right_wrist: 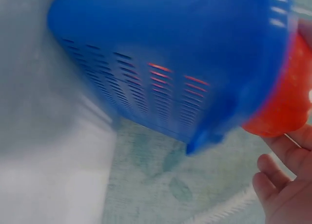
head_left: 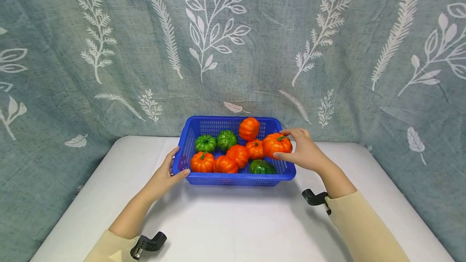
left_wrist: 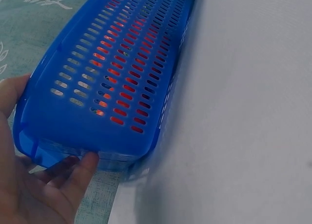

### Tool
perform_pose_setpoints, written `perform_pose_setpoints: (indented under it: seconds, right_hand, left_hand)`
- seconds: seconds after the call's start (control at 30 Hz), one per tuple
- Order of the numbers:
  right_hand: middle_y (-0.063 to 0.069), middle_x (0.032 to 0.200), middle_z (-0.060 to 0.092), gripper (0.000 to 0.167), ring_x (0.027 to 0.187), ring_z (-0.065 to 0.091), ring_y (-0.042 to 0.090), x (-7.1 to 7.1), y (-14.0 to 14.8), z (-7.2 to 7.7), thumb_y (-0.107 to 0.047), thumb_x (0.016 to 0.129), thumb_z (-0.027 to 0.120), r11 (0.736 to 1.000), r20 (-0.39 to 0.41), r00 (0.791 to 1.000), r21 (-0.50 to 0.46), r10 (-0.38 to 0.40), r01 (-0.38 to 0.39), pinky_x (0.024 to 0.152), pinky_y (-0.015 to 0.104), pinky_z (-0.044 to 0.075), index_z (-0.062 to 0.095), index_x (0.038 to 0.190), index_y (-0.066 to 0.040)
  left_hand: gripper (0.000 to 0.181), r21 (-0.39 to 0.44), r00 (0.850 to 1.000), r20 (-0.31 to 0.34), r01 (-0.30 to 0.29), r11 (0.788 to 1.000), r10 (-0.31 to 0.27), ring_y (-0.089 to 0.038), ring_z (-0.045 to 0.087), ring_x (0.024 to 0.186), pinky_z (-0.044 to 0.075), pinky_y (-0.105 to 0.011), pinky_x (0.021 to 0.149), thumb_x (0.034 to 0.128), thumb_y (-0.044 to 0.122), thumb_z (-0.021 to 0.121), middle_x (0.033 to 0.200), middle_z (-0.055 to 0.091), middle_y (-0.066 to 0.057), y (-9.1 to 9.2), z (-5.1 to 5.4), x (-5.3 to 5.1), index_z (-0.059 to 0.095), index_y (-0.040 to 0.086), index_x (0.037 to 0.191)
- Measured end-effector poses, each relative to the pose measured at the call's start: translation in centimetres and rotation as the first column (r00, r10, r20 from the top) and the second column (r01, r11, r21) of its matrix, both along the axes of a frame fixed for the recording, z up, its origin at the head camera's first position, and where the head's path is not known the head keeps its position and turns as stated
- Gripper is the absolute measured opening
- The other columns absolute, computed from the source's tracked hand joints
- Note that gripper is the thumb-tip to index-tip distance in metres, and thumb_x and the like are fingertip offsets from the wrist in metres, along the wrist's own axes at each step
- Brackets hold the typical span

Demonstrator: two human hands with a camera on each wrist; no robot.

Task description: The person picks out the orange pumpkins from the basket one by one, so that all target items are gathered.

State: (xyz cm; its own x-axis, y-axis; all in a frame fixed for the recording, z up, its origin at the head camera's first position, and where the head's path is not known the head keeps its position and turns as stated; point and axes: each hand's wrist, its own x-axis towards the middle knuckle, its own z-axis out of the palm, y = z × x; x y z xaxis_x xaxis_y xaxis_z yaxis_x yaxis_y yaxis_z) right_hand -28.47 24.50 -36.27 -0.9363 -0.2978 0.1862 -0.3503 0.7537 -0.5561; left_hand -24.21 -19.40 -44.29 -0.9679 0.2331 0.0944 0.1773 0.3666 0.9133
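Note:
A blue perforated basket point(head_left: 233, 179) holds several small orange and green pumpkins, among them a green one point(head_left: 205, 143) and an orange one point(head_left: 202, 161). My left hand point(head_left: 164, 179) grips the basket's left front corner; in the left wrist view the hand point(left_wrist: 44, 190) has its fingers and thumb at the end of the basket point(left_wrist: 87, 121). At the basket's right side my right hand point(head_left: 306, 151) holds a larger orange pumpkin point(head_left: 276, 145) between thumb and fingers, over the rim. In the right wrist view this pumpkin point(right_wrist: 287, 97) shows beyond the basket's edge, with the hand point(right_wrist: 292, 185) against it.
The basket stands on a white-covered table point(head_left: 225, 221), near its back edge. Behind the table hangs a grey-green cloth point(head_left: 262, 51) with white leaf prints. Each forearm wears a light sleeve and a black wrist camera point(head_left: 314, 198).

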Motion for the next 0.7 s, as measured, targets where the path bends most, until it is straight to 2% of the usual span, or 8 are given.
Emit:
perform_pose_setpoints:
  seconds: [0.23,0.4,0.53,0.7]
  right_hand:
    - [0.013,0.142,0.046,0.077,0.133,0.032,0.038,1.4,1.8,0.6,-0.054,0.080,0.080,0.998,-0.020,0.999,-0.027,-0.049,0.048,0.099,0.068,0.038,0.051,0.138,-0.013]
    - [0.017,0.138,0.049,0.077,0.127,0.040,0.042,2.2,3.4,0.6,-0.048,0.081,0.081,0.997,-0.049,0.996,-0.044,-0.071,0.069,0.098,0.067,0.040,0.050,0.139,-0.007]
    - [0.020,0.137,0.048,0.080,0.122,0.046,0.043,2.3,4.8,0.1,-0.044,0.084,0.080,0.994,-0.045,0.994,-0.056,-0.097,0.094,0.095,0.064,0.044,0.046,0.142,-0.002]
    - [0.023,0.136,0.046,0.082,0.118,0.049,0.044,1.9,6.4,-1.1,-0.042,0.085,0.080,0.989,-0.016,0.991,-0.077,-0.131,0.129,0.092,0.060,0.049,0.042,0.144,0.001]
  left_hand:
    - [0.091,0.000,1.000,0.007,-0.001,1.000,0.001,-0.044,0.042,0.138,0.039,-0.055,0.109,0.0969,0.024,0.068,0.156,0.031,-0.029,-0.1,-0.1,-0.2,0.005,0.012,0.161]
    - [0.092,0.005,1.000,0.007,0.005,1.000,-0.005,-0.045,0.042,0.137,0.040,-0.055,0.108,0.0970,0.022,0.068,0.156,0.030,-0.031,-0.2,-0.5,-0.5,0.004,0.010,0.161]
    - [0.092,0.015,1.000,0.012,0.005,1.000,-0.005,-0.044,0.042,0.137,0.039,-0.055,0.109,0.0963,0.022,0.069,0.156,0.032,-0.029,-0.2,-0.4,-0.4,0.005,0.012,0.161]
    - [0.091,0.017,1.000,0.014,0.000,1.000,-0.001,-0.044,0.042,0.138,0.039,-0.055,0.109,0.0962,0.021,0.069,0.156,0.032,-0.029,-0.2,-0.4,-0.4,0.006,0.013,0.162]
